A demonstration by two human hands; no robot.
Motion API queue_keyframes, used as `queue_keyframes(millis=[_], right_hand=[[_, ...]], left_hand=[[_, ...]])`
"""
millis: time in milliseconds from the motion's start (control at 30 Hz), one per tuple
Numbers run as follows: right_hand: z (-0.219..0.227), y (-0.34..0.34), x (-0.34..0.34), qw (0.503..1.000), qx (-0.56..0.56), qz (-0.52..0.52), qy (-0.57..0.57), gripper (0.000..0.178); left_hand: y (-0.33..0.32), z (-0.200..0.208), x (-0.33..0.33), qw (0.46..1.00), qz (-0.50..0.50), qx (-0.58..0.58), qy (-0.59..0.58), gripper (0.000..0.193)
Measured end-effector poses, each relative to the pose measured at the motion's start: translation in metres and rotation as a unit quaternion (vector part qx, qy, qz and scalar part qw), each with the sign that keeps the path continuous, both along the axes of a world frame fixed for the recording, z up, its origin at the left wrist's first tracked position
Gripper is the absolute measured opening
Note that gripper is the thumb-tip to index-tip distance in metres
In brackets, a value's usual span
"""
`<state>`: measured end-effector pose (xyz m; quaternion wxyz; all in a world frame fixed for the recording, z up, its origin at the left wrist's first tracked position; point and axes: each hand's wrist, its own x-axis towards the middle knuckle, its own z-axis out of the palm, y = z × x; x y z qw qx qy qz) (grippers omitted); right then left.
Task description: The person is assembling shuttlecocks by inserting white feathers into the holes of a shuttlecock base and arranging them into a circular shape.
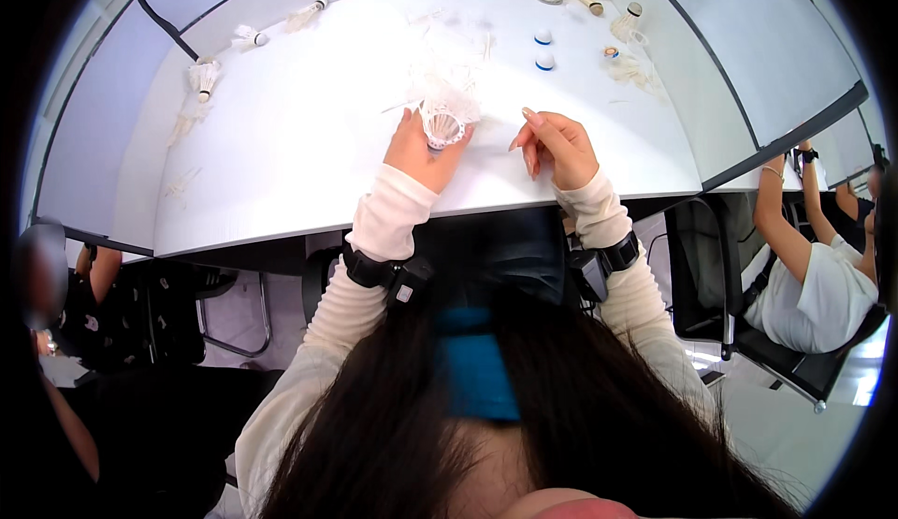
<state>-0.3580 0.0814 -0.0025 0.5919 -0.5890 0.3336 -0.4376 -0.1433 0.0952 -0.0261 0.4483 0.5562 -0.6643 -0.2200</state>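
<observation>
Near the front edge of the white table, my left hand point(421, 156) is closed around a white shuttlecock point(443, 128). A pale toothed ring shows at its near end, and white feathers spread out on the far side. Part of the shuttlecock is hidden by my fingers. To the right of it, my right hand point(564, 151) hovers over the table with its fingers loosely bent and apart, and nothing shows between them. Loose white feathers point(449, 75) lie just beyond my left hand.
Two white cork heads with blue bands point(544, 62) stand right of centre. Several shuttlecocks point(627, 21) lie at the far right, beside feather scraps point(633, 72). More shuttlecocks point(204, 78) line the left side. Low partitions point(748, 42) border the table. People sit on both sides.
</observation>
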Motion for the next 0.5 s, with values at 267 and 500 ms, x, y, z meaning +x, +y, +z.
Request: queue_keyframes(millis=[267,500], right_hand=[[-0.006,0.001,0.004,1.0,0.003,-0.004,-0.03,0.04],[-0.016,-0.008,-0.004,0.995,-0.021,-0.021,-0.096,0.023]], left_hand=[[-0.013,-0.016,0.017,0.966,0.194,-0.034,-0.169,0.069],[-0.001,-0.005,0.008,0.995,-0.089,-0.029,-0.021,0.048]])
